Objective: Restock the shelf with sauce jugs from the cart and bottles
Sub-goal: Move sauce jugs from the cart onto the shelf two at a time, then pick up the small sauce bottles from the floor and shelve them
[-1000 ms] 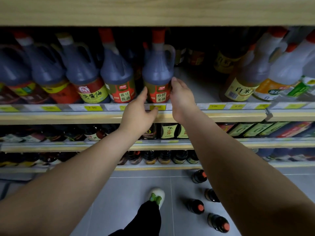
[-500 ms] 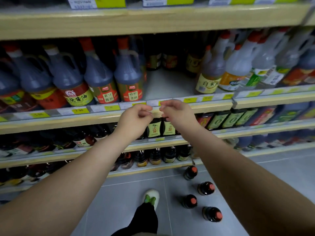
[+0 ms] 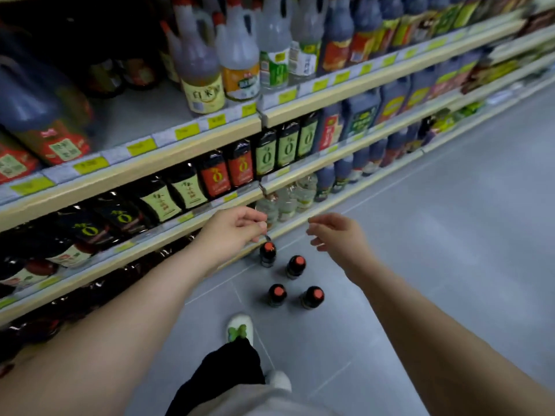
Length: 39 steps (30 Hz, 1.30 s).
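In the head view, your left hand (image 3: 232, 229) and right hand (image 3: 338, 234) hang apart above the floor, fingers loosely curled and, as far as the blur allows, holding nothing. The four red-capped bottles (image 3: 295, 265) stand close together on the floor, right of the lower shelf (image 3: 150, 238) and just beyond your shoe (image 3: 238, 327). Grab one carelessly and you may topple its neighbour; a forward step could skittle them all.

Soft, even light is falling from overhead, leaving the upper-left shelf (image 3: 126, 115) recess sitting in darkness. Motion blur is smearing labels, and wide-angle distortion is bending the shelf edges.
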### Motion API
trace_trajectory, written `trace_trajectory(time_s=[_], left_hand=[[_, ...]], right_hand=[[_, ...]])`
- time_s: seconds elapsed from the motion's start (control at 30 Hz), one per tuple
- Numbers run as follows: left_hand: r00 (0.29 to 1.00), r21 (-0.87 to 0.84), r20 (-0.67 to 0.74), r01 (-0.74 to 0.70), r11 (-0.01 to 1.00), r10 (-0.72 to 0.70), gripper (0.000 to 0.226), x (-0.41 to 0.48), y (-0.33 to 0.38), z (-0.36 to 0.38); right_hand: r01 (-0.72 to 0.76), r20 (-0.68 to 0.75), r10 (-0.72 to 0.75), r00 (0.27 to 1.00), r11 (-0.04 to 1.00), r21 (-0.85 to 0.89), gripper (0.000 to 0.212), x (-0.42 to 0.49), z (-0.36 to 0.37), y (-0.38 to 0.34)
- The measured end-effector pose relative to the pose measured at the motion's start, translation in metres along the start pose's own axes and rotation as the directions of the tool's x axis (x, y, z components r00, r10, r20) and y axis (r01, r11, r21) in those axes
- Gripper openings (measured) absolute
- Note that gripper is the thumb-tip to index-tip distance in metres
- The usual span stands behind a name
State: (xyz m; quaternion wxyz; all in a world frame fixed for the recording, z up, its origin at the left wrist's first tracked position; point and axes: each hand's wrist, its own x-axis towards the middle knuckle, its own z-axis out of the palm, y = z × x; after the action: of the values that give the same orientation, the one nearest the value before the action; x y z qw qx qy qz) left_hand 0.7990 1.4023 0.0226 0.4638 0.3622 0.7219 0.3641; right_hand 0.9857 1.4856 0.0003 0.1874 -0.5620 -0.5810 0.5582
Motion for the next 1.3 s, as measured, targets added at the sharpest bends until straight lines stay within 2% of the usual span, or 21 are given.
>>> trace_trajectory(time_s=[0.37,0.63,0.83,1.07,1.2,1.3], left_hand=[[0.979,0.07,0.18,0.087,0.994,-0.098,0.014,0.117,-0.027,0.036],[0.97,0.06,0.139,0.191,0.98,-0.198,0.017,0.166,-0.069,0.061],[0.96,-0.036,0.077,0.273,0.961,-0.27,0.01,0.187,-0.159,0.11],[0.938,-0.045,0.043,0.346,0.937,-0.344,0.011,0.219,-0.282,0.169],[0.945,-0.045,0.032,0.328,0.944,-0.326,0.011,0.246,-0.335,0.196],[0.956,-0.041,-0.003,0.293,0.955,-0.294,0.01,0.265,-0.367,0.208]], right_hand=[[-0.233,-0.106,0.235,0.966,0.972,0.035,0.015,0.084,-0.004,0.052],[-0.281,-0.093,0.281,0.955,0.959,0.014,0.013,0.141,-0.004,0.093],[-0.333,-0.032,0.332,0.943,0.942,-0.048,0.015,0.175,0.011,0.187],[-0.363,0.041,0.371,0.928,0.923,-0.126,0.02,0.213,0.054,0.322],[-0.328,0.138,0.361,0.922,0.92,-0.214,0.03,0.236,0.087,0.388],[-0.243,0.217,0.329,0.919,0.907,-0.345,0.046,0.252,0.114,0.438]])
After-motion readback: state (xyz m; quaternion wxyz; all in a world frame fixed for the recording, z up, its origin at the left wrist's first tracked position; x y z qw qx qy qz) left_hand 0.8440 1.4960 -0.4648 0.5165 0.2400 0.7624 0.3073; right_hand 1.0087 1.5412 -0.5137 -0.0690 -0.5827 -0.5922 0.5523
